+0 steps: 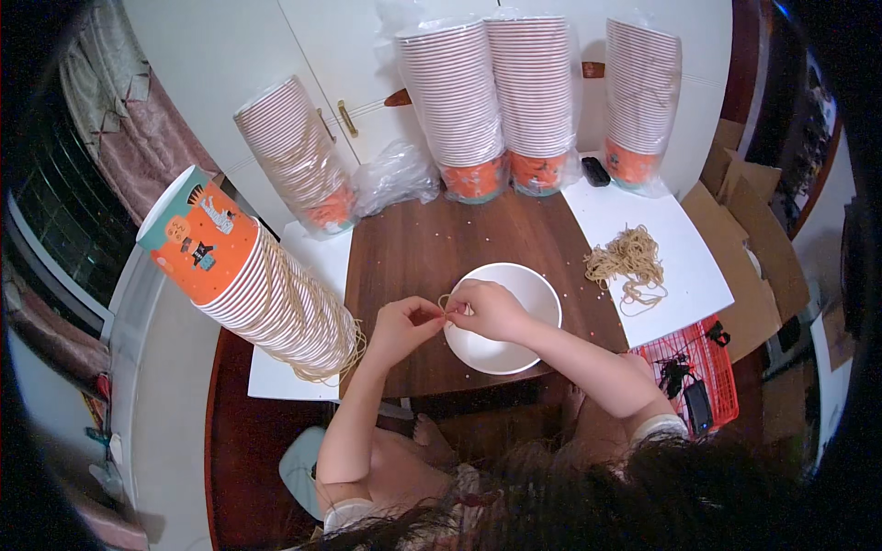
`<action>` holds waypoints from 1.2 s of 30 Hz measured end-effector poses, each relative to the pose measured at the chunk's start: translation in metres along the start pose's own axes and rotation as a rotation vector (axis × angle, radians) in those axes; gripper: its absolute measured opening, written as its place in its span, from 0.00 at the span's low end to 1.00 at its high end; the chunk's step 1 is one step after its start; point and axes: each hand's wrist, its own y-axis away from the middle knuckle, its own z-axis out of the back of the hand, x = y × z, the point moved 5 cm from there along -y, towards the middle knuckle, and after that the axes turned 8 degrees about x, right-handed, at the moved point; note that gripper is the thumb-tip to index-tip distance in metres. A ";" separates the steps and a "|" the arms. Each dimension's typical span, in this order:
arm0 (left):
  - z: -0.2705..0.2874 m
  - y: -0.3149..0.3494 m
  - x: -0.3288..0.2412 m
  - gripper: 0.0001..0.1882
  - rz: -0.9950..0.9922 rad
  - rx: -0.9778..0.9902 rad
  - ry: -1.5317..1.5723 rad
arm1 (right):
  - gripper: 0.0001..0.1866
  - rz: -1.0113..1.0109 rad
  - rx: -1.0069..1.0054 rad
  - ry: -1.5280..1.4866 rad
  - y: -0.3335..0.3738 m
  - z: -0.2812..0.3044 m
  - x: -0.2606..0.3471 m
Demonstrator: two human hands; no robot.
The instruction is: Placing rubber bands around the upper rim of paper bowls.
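Over the near left rim of a white round tub, seen from above on the brown table, my two hands meet. Thumb and fingers of my left hand are pinched together. My right hand pinches close beside it, partly above the tub's opening. Between the fingertips shows a small piece of a thin tan rubber band; the rest is hidden. Left of my hands leans a tall stack of nested paper tubs, orange and green at the top, with many tan bands draped round it.
A tangled pile of tan bands lies on the white board at right. Along the back stand several plastic-wrapped tub stacks, with crumpled clear plastic and a small black object. A red basket and cardboard boxes sit at right.
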 end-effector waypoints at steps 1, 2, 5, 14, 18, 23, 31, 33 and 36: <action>-0.001 0.000 -0.001 0.07 0.006 0.009 0.007 | 0.07 0.003 -0.006 0.007 0.000 0.000 0.000; -0.001 0.000 0.001 0.07 0.006 0.009 0.007 | 0.07 0.007 -0.013 0.015 0.000 0.001 0.000; -0.002 0.000 0.004 0.06 -0.021 0.016 0.018 | 0.07 -0.003 -0.004 0.008 0.000 0.000 0.002; -0.002 0.001 0.001 0.06 0.041 0.000 0.001 | 0.07 -0.002 0.000 0.001 0.002 0.003 0.004; 0.001 0.003 -0.004 0.07 0.020 0.011 -0.059 | 0.07 -0.002 0.002 0.010 0.001 0.005 0.009; -0.001 0.003 -0.003 0.08 -0.001 0.058 0.020 | 0.06 0.016 -0.026 -0.022 0.001 0.007 0.011; -0.008 0.002 0.021 0.08 0.308 0.158 0.451 | 0.07 0.055 -0.070 -0.027 0.005 0.012 0.017; -0.008 0.002 0.026 0.08 0.326 0.155 0.516 | 0.08 0.080 -0.092 -0.044 0.006 0.016 0.022; -0.007 0.003 0.030 0.08 0.356 0.158 0.614 | 0.09 0.081 -0.066 -0.018 0.007 0.017 0.026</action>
